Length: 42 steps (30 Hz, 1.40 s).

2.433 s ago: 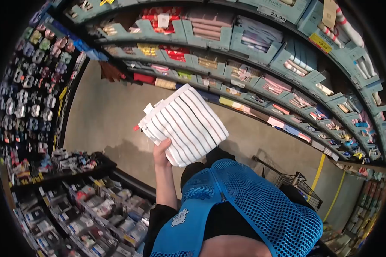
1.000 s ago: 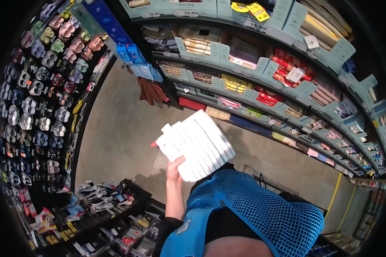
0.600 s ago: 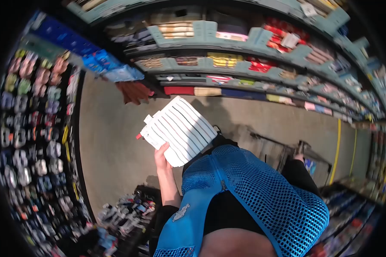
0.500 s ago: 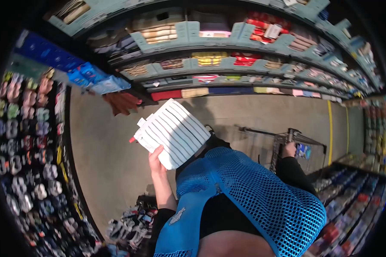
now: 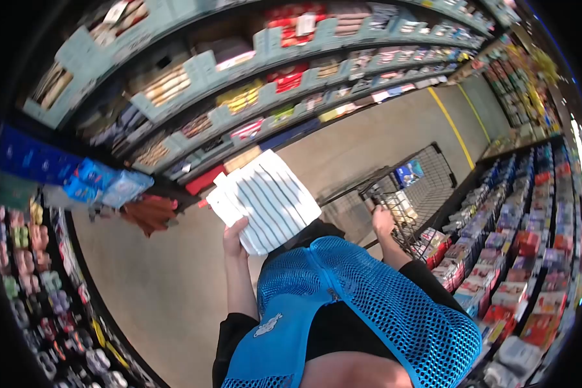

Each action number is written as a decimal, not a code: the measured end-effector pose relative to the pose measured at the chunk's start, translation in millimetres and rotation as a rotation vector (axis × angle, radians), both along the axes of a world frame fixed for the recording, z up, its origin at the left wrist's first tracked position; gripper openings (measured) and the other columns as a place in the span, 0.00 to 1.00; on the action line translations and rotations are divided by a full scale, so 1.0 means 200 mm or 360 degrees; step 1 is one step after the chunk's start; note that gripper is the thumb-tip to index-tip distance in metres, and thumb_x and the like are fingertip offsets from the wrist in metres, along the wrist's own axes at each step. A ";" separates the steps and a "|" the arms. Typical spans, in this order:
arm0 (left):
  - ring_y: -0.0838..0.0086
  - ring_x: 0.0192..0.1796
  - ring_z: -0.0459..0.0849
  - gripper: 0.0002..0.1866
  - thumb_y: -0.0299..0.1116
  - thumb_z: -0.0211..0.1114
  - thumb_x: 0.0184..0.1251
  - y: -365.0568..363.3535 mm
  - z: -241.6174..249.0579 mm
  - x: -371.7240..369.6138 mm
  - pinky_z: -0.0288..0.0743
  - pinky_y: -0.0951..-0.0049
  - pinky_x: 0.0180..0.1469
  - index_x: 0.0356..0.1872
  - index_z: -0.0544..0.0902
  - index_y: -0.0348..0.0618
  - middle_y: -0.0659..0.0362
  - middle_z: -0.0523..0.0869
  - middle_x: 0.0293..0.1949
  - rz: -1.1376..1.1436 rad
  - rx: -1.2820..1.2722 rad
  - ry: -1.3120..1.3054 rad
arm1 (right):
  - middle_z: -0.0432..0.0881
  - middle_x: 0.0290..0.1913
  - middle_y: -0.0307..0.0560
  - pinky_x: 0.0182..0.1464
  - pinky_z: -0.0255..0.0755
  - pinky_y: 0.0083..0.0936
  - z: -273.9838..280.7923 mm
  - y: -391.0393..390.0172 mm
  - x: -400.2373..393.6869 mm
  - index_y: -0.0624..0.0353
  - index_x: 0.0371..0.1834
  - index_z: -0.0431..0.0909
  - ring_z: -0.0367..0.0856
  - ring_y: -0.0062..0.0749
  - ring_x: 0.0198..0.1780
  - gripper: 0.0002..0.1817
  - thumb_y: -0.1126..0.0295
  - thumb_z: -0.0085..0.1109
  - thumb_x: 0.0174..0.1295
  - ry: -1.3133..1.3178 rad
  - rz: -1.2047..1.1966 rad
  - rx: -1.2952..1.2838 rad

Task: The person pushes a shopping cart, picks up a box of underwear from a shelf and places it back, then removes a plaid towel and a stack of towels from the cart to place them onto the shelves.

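Note:
A folded white cloth with dark stripes, like a kitchen towel, is held up in front of my body by my left hand. The thumb lies over its lower left edge; the other fingers are hidden behind it. White tags stick out at its upper left corner. To the right, my right hand is closed at the handle of a wire shopping cart. Inside the cart lie a blue package and a pale package.
Shelves of folded textiles in pale blue boxes run along the far side. Shoe racks stand at left, near hanging blue bags. Rows of packaged goods line the right side. Grey floor with yellow lines lies between.
The view has turned, so the shelves slant and the cart shows more fully. My right hand and the cart sit further left in view. The towel stays in my left hand.

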<state>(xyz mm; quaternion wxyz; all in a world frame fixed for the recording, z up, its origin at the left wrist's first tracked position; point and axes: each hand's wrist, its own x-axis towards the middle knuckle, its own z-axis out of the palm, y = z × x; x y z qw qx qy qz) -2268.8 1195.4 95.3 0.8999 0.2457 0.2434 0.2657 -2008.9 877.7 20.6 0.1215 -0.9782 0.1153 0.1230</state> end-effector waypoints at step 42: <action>0.69 0.60 0.70 0.34 0.23 0.62 0.51 -1.08 0.49 1.82 0.61 0.67 0.62 0.62 0.63 0.37 0.56 0.73 0.57 -0.1033 0.0973 -0.0222 | 0.80 0.36 0.64 0.49 0.70 0.46 -0.04 -1.46 1.43 0.60 0.35 0.79 0.79 0.58 0.41 0.26 0.53 0.32 0.61 -0.0218 0.0259 -0.0169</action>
